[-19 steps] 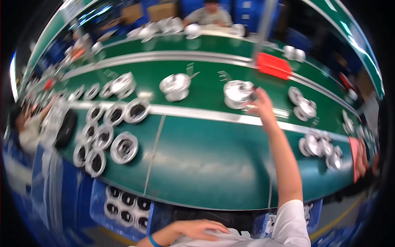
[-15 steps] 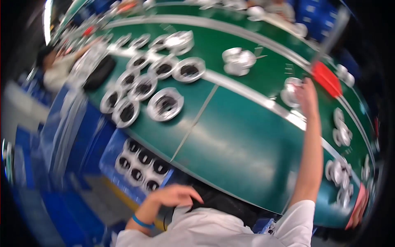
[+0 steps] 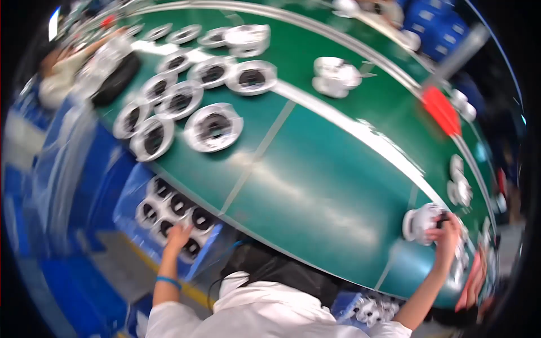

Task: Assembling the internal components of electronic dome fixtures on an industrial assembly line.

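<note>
The right hand (image 3: 445, 234) is stretched far out over the green table (image 3: 315, 169) with its fingers curled round a white round part (image 3: 420, 222) that has a dark centre, and it seems to be clasping that part at its near rim, though motion blur hides how firmly the fingertips bite. The left hand (image 3: 179, 235) reaches down below the table edge with fingers spread over the blue crate (image 3: 135, 191), resting on or just above the round white parts (image 3: 169, 211) packed inside it; whether it pinches one of them I cannot tell. The main risk, as I judge it, comes from both arms being extended in opposite directions at once while the head is turning: the part in the right hand sits close to the table's far-right rim, and just beyond that grip lie more white parts (image 3: 459, 188), so a loose or off-centre clasp could let it slip, knock its neighbours or slide off the edge. On the other side, the crate's parts lie touching one another, so a spread hand groping without a direct look could drag a neighbour up or tip one against the crate wall. Further from either grip, a cluster of ringed white parts (image 3: 186, 107) lies on the table up and to the left, well apart from both hands and unlikely to be disturbed
</note>
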Demonstrator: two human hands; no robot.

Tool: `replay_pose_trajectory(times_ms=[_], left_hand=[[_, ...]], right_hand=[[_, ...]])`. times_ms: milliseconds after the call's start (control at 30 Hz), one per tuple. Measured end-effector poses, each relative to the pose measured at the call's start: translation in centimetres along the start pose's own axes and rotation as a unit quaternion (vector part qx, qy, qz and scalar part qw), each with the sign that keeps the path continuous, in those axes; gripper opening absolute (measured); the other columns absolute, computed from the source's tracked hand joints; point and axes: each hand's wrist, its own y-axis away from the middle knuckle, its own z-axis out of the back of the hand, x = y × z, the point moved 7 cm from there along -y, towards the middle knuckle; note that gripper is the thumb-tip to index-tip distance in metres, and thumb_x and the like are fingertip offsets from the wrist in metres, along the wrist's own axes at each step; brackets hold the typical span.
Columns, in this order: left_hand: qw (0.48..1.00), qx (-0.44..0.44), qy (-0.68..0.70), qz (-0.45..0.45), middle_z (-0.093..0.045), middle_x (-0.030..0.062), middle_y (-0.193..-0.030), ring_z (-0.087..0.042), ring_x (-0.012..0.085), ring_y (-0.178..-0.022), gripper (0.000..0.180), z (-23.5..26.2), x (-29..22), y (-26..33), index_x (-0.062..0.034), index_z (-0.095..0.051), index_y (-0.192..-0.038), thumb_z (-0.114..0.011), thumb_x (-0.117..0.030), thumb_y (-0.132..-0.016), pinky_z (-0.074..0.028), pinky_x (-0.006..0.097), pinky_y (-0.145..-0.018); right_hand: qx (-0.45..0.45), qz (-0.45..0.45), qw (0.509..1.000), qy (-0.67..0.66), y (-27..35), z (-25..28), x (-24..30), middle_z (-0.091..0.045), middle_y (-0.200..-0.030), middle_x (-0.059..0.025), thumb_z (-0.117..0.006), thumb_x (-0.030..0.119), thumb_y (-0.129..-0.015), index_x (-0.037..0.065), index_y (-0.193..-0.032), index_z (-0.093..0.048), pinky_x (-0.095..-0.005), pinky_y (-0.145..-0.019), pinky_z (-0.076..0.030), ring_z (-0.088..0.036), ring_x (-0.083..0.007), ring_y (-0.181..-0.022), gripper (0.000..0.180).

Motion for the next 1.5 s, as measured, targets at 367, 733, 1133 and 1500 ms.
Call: replay_pose_trajectory(times_ms=[367, 733, 1133, 1500], left_hand=[[0.905, 0.009, 0.421, 0.052, -0.068, 0.0045, -0.102, -0.06, 0.0169, -0.08, 0.066, -7.0, -2.2, -5.9, -0.0021, -0.064, -0.131, -0.072, -0.056, -0.093, -0.05, 0.033, -0.064], [0.972, -0.102, 0.134, -0.165, -0.059, 0.0274, -0.075, -0.055, 0.0404, -0.069, 0.054, -4.3, -8.7, -2.3, 0.0042, -0.059, -0.084, -0.051, -0.044, -0.107, -0.043, 0.051, -0.067], [0.979, -0.053, 0.162, -0.109, -0.071, 0.0276, -0.098, -0.067, 0.0467, -0.097, 0.053, -2.0, -6.1, 1.5, 0.0013, -0.07, -0.106, -0.055, -0.05, -0.101, -0.05, 0.051, -0.085], [0.945, -0.232, 0.192, -0.124, -0.07, 0.0306, -0.091, -0.068, 0.0461, -0.088, 0.052, 4.5, -4.3, 7.2, 0.0033, -0.071, -0.096, -0.049, -0.043, -0.105, -0.05, 0.053, -0.079]], right_hand=[[-0.267, -0.046, 0.963, -0.012, 6.9, 23.5, -6.8, -0.072, -0.102, -0.012, -0.051, 0.007, -0.101, -0.001, -0.115, -0.063, -0.024, -0.052, -0.058, -0.077, -0.0253, -0.071, 0.02], [-0.592, 0.239, 0.731, 0.241, 6.2, 24.7, -0.4, -0.069, -0.119, -0.0175, -0.057, 0.002, -0.095, -0.006, -0.132, -0.057, -0.0392, -0.099, -0.051, -0.068, -0.0262, -0.107, 0.038], [0.16, 0.18, 0.97, -0.043, -12.7, -26.7, 15.8, -0.067, -0.127, -0.01, -0.06, 0.006, -0.091, 0.001, -0.142, -0.05, -0.0309, -0.058, -0.054, -0.07, -0.0178, -0.071, 0.052], [-0.003, 0.29, 0.882, 0.371, -15.5, -29.8, 19.1, -0.071, -0.1, -0.0264, -0.057, 0.013, -0.086, -0.001, -0.104, -0.063, -0.0552, -0.084, -0.056, -0.07, -0.0454, -0.096, 0.024]])
